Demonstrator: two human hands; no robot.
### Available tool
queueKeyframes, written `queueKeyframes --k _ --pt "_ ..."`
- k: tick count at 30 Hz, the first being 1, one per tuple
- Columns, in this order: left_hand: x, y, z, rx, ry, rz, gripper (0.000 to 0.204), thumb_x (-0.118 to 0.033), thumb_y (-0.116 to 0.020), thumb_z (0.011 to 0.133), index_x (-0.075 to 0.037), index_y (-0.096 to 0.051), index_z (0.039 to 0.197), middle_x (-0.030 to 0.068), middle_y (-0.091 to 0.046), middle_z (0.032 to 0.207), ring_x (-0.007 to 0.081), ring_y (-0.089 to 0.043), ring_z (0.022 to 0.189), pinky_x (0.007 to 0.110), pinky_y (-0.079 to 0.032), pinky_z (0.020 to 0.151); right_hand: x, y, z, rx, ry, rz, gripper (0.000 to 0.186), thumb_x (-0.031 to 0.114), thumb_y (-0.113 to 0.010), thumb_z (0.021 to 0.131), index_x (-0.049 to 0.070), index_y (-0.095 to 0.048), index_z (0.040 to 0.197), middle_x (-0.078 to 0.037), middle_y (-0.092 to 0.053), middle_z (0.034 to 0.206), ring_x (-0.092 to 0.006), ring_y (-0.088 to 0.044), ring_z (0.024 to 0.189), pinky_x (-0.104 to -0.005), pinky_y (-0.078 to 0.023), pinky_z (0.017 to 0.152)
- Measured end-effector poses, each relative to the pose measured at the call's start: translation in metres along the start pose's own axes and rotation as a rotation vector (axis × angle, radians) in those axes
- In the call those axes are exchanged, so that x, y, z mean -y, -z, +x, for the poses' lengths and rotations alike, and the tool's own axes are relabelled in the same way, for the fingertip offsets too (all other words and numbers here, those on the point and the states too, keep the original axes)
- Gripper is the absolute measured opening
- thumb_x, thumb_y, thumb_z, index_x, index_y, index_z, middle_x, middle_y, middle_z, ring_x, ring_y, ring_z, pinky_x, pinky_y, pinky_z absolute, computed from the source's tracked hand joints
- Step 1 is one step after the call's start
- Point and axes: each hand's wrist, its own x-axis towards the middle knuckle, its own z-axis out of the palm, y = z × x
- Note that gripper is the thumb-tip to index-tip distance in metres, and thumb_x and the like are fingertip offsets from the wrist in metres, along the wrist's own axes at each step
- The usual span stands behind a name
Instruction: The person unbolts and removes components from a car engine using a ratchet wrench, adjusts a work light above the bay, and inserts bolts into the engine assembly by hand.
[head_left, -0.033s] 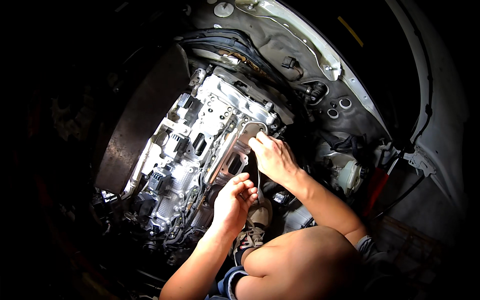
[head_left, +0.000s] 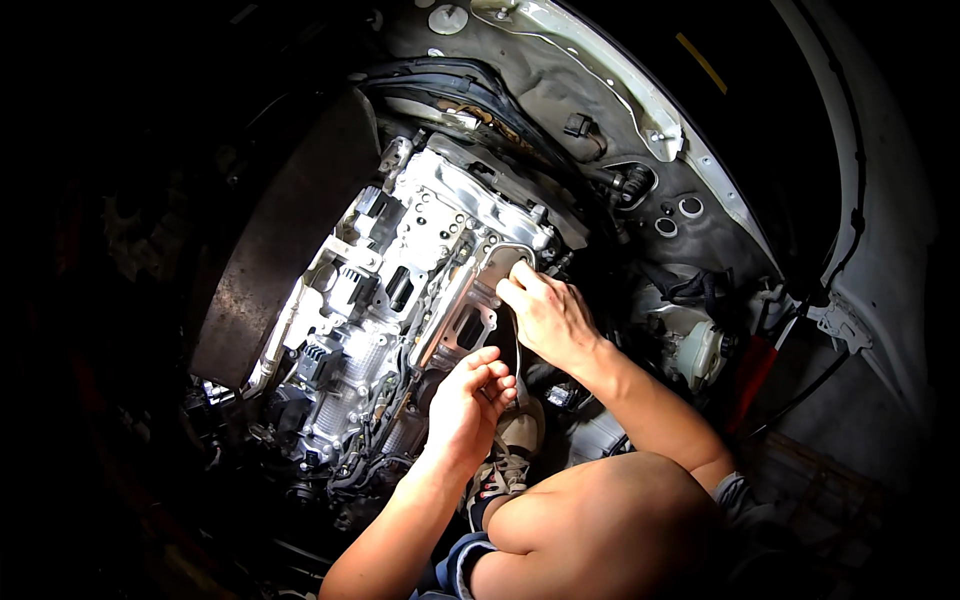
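Note:
I see an exposed aluminium engine [head_left: 440, 190] in the middle of the view. My right hand [head_left: 548, 312] is at its right side, fingertips bent and pressed together at a metal flange beside a thin bent metal line [head_left: 517, 355]; what they grip is hidden. My left hand [head_left: 470, 405] is lower, palm turned up, fingers loosely curled and apart with nothing visible in them, just below a port plate with an oblong opening [head_left: 469, 327] and next to the thin line.
A dark flat panel [head_left: 270, 250] lies along the engine's left. The body rail [head_left: 590, 50], hoses [head_left: 440, 85], a pale reservoir [head_left: 698, 355] and a red bar [head_left: 750, 385] are at the upper and right sides. My bent leg [head_left: 590, 520] and shoe [head_left: 515, 435] are under my arms.

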Motion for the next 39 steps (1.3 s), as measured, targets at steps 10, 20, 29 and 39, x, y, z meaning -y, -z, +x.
queueKeyframes --k 10,20,29,39 --pt "0.000 -0.019 0.010 -0.020 -0.062 0.047 0.022 -0.009 -0.044 0.098 -0.001 -0.055 0.116 0.0090 -0.065 0.103 0.0204 -0.063 0.094 0.034 -0.052 0.088 0.000 0.015 0.001 -0.197 0.115 0.192 0.008 -0.005 -0.059 0.074 0.002 -0.059 0.078 -0.011 -0.060 0.079 -0.0309 -0.063 0.066 -0.0376 -0.052 0.058" --pt "-0.036 -0.046 0.006 -0.107 -0.136 -0.052 0.025 -0.031 -0.054 0.100 -0.008 -0.059 0.092 0.0004 -0.054 0.075 0.0119 -0.050 0.063 0.023 -0.040 0.057 0.032 0.068 0.052 -0.100 0.174 0.489 0.011 0.010 -0.070 0.085 0.001 -0.066 0.091 -0.008 -0.061 0.067 -0.0128 -0.058 0.054 -0.0295 -0.046 0.051" --pt "-0.032 -0.031 -0.031 -0.007 -0.062 0.077 0.035 -0.035 -0.046 0.104 -0.007 -0.051 0.082 0.0019 -0.047 0.074 0.0117 -0.044 0.062 0.025 -0.038 0.057 0.009 0.011 0.174 -0.078 0.591 -0.526 0.018 0.021 -0.060 0.082 0.009 -0.073 0.088 -0.010 -0.060 0.109 -0.0273 -0.049 0.114 -0.0532 -0.028 0.112" --pt "0.019 -0.003 -0.041 -0.009 0.045 0.030 0.036 -0.032 -0.048 0.103 -0.004 -0.055 0.081 0.0043 -0.051 0.074 0.0147 -0.050 0.066 0.029 -0.042 0.059 -0.014 0.006 0.173 -0.158 0.789 -0.413 0.019 0.017 -0.059 0.082 0.007 -0.068 0.096 -0.009 -0.058 0.107 -0.0251 -0.050 0.115 -0.0561 -0.027 0.114"
